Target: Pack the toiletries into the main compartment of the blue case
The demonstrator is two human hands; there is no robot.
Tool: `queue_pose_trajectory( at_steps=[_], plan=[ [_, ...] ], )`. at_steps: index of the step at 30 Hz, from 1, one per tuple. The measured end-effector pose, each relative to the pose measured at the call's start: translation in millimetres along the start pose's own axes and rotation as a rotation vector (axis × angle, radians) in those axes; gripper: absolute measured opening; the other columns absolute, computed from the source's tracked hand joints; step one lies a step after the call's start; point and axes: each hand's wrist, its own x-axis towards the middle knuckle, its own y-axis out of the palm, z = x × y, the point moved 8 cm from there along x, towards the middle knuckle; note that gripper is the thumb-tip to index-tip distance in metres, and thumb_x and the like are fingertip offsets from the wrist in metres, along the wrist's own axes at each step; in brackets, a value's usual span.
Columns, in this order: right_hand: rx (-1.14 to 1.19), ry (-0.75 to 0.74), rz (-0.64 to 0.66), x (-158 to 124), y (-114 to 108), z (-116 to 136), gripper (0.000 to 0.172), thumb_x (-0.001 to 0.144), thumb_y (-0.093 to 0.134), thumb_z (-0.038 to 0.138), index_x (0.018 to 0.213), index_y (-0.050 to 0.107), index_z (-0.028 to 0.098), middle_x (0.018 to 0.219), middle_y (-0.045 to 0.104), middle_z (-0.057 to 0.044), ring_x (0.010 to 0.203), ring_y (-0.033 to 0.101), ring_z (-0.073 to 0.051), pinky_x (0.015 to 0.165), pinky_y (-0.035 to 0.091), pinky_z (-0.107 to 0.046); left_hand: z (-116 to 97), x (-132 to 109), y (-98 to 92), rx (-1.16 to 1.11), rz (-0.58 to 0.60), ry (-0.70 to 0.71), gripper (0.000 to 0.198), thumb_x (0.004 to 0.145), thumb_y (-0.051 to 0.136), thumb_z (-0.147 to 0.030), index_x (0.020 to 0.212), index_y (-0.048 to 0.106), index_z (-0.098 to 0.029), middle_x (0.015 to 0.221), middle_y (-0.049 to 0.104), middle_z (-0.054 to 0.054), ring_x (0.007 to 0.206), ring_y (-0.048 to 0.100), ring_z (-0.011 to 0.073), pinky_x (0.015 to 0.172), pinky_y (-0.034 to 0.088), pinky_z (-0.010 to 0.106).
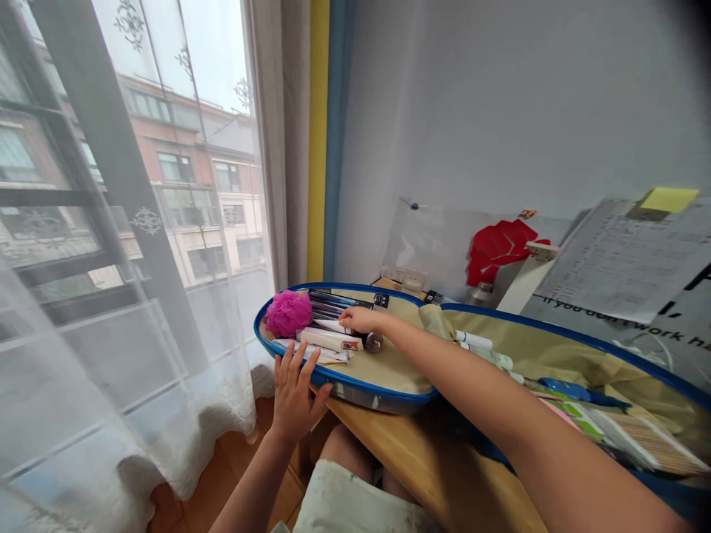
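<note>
A long blue-rimmed case [389,396] with a tan lining lies open on a wooden table [444,474]. At its left end sit a pink bath pouf [287,313], several dark pens [333,302] and white tubes [329,339]. My right hand [362,320] reaches across the case and rests curled on the tubes and pens; what its fingertips grip is hidden. My left hand [294,392] has its fingers spread and presses against the near left rim of the case, holding nothing.
A sheer curtain [138,296] and window fill the left. Behind the case, papers [622,259], a red cut-out [497,252] and a yellow sticky note [668,198] lean on the wall. More tubes [478,342], a blue tool [572,391] and a brush [649,443] lie in the case's right part.
</note>
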Motion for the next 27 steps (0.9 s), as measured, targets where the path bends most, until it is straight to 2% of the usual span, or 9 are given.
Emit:
queue_pose_trajectory(
  at_steps=[18,27],
  plan=[
    [-0.361,-0.148,-0.083,9,6,18,0.034,0.089,0.054,0.038,0.117,0.057,0.018,0.121,0.057,-0.008,0.106,0.057,-0.018,0.090,0.049,-0.041,-1,1,-1.4,-0.003,-0.003,0.003,0.059,0.090,0.047,-0.035,0.144,0.031,-0.019,0.147,0.037,0.016,0.142,0.020,0.0314,0.112,0.018,0.052],
    [-0.388,-0.158,-0.118,8,8,21,0.034,0.089,0.054,0.038,0.117,0.057,0.018,0.122,0.057,-0.008,0.106,0.057,-0.018,0.091,0.049,-0.042,1,0,0.1,0.004,0.002,0.006,0.058,0.090,0.048,-0.035,0.143,0.033,-0.018,0.146,0.038,0.016,0.142,0.020,0.0309,0.113,0.017,0.052]
  ],
)
